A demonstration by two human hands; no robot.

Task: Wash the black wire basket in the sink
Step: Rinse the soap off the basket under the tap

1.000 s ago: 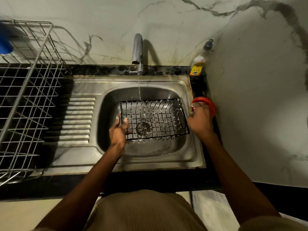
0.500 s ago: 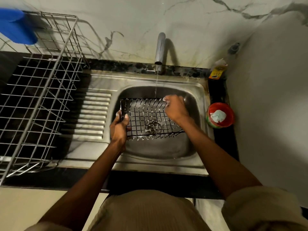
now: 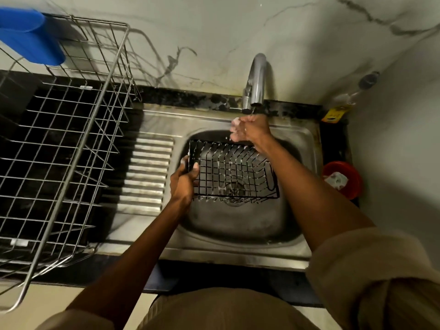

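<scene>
The black wire basket [image 3: 234,171] sits in the steel sink [image 3: 238,225], tilted, with white foam specks on its wires. My left hand [image 3: 184,181] grips the basket's left rim, thumb inside. My right hand [image 3: 250,129] is raised above the basket's far edge, right under the tap spout [image 3: 256,79]. Its fingers are curled and something white and soapy shows at the fingertips; whether it is foam or a small pad is unclear.
A large steel dish rack [image 3: 62,148] fills the counter to the left, with a blue plastic item [image 3: 28,36] at its far corner. A red bowl [image 3: 342,179] holding something white stands right of the sink. A soap bottle [image 3: 345,103] stands in the corner.
My right hand went from the red bowl to the basket's far rim, then up under the tap. My left hand kept its hold on the basket's left rim.
</scene>
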